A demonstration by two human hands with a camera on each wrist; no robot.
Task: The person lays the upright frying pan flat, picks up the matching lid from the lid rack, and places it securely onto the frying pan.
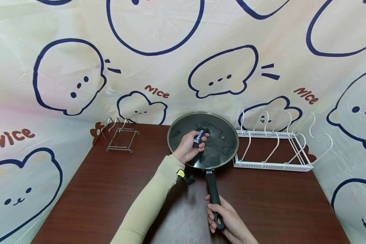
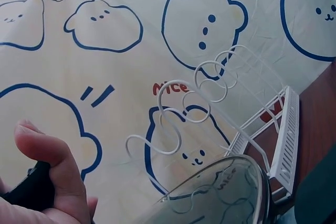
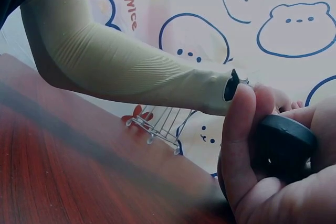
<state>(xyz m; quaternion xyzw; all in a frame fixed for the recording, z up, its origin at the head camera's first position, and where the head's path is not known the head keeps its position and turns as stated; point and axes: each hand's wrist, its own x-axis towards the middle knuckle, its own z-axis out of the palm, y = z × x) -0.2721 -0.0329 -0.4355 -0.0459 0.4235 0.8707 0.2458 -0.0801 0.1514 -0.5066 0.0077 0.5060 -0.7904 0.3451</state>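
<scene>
A frying pan with a black handle [image 1: 212, 186] is in the middle of the head view, its round glass lid [image 1: 221, 149] covering it. My left hand [image 1: 187, 147] grips the lid's dark knob [image 1: 199, 137], which bears pale lettering. Curled around the end of the pan handle is my right hand [image 1: 228, 217]. From the right wrist, the black handle end [image 3: 286, 137] shows between thumb and fingers. In the left wrist view, the lid's edge [image 2: 260, 182] appears below the left hand [image 2: 60, 182]. The glass hides most of the pan's inside.
A white wire rack [image 1: 271, 166] with curved dividers stands right of the pan, close to its rim. A small metal rack [image 1: 120, 148] sits at the back left of the brown table [image 1: 88, 203]. Patterned cloth [image 1: 174, 74] hangs behind and at both sides.
</scene>
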